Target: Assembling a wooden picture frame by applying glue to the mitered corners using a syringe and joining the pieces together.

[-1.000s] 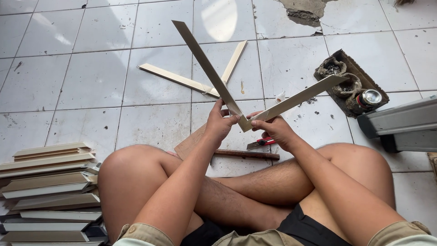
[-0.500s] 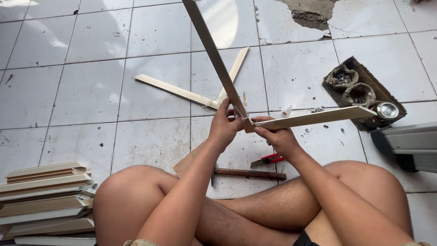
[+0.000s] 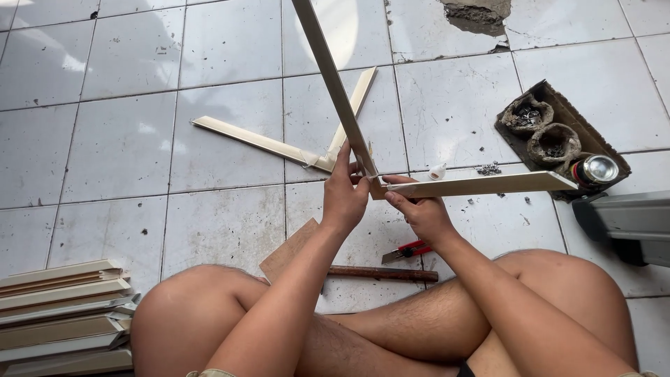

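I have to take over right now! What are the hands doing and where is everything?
Left hand: grips the upright moulding strip at the corner joint.
Right hand: pinches the flat-lying strip at the same corner.
Done: the two strips meet in an L, held above the tiled floor.
On the floor: another joined L-piece, a rusty rod, red-handled pliers, a stack of strips.
Left: whether the corner is fastened cannot be told.

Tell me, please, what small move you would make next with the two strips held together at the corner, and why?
Probably lower the joint onto the tiled floor. The left hand and right hand pinch two pale wooden strips mid-air at a mitred corner, and their long free ends hang unsupported.
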